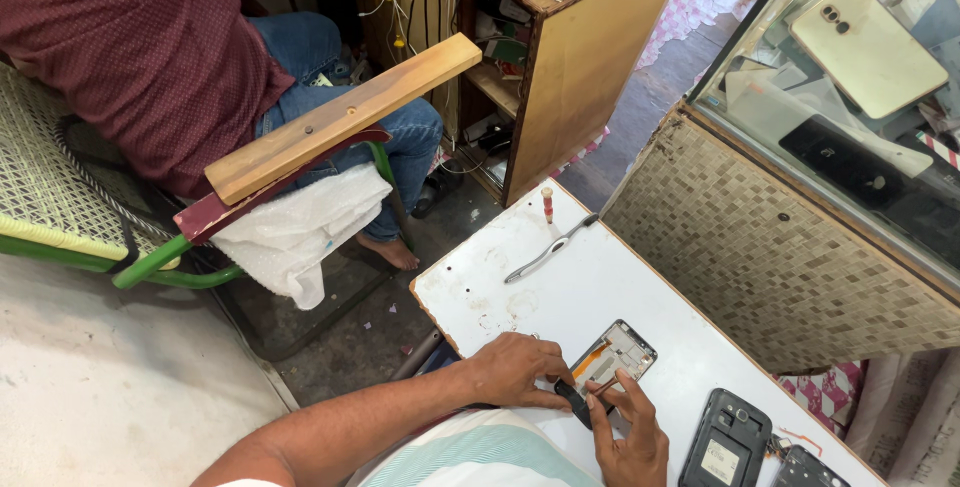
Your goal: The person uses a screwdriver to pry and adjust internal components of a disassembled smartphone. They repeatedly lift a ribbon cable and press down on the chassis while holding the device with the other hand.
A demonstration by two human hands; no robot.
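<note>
Head cam: I see the opened phone frame [612, 357] lying flat near the tabletop's [600, 287] front edge, long axis diagonal — its far end points up-right, its near end sits under both hands. Left hand [515, 369] is pressed down on the frame's left side, fingers together, pinning it. Right hand [632, 437] is just below the frame, fingers pinched on a thin tool [604, 387] whose tip touches the near end, so right is the working hand. Frame looks stripped: pale metal plate, dark rim, orange strip along one edge. Tweezers [550, 249] lie well apart toward the back-left corner.
</note>
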